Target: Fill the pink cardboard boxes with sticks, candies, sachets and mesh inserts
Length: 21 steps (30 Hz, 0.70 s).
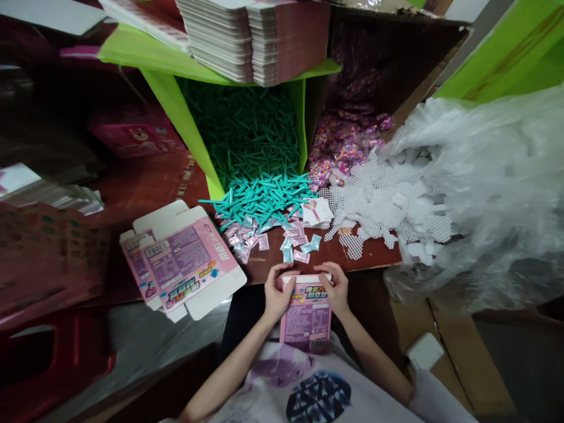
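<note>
Gripping a pink-and-purple box just off the near edge of a brown table, with left hand at one upper corner and right hand at the other. Pictured with fingers half curled on both sides, closed around the box's top end, and with thumbs laid on the printed panel near those corners (fingertips partly hidden, so impossible to tell how firmly pressed). Held between the two palms, nearer the body than the tabletop, with printed panel toward the camera and white strip along the top. Faced, beyond the fingers, by small pink and blue packets and by teal sticks spilling from a lime-green bin. Flanked at left by flat, unfolded cartons, at right by white mesh pieces and a cloudy plastic bag.
</note>
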Motion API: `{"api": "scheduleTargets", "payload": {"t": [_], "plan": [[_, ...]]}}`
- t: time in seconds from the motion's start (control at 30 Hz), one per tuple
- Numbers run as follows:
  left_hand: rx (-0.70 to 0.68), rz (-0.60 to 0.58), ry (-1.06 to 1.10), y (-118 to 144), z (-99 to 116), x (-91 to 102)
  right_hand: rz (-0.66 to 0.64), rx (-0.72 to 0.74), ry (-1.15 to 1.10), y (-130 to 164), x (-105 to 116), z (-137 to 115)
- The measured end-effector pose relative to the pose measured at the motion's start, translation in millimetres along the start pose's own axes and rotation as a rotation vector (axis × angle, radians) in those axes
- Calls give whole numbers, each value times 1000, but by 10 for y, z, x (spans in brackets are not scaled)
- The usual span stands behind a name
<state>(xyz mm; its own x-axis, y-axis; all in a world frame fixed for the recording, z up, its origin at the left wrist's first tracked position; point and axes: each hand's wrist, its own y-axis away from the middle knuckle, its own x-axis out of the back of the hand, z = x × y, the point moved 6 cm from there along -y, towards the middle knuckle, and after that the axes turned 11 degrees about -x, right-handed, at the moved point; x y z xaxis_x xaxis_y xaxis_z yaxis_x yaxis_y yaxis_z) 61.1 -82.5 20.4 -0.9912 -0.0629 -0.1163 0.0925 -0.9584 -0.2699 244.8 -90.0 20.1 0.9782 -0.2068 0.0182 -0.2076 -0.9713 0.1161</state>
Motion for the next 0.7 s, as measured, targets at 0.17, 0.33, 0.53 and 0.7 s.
{"api": "scheduleTargets", "payload": {"t": [0.17, 0.33, 0.53, 0.7], "plan": [[59, -64, -26, 31, -56, -1, -167, -96, -96, -26, 3, 159], [-12, -168, -82, 99, 11, 4, -292, -107, 21, 15, 133, 211], [-30, -237, -177, 144, 327, 192, -376, -237, 153, 63, 114, 267], [-290, -361, -332, 171, 985, 459, -477, -317, 197, -123, -106, -103]]}}
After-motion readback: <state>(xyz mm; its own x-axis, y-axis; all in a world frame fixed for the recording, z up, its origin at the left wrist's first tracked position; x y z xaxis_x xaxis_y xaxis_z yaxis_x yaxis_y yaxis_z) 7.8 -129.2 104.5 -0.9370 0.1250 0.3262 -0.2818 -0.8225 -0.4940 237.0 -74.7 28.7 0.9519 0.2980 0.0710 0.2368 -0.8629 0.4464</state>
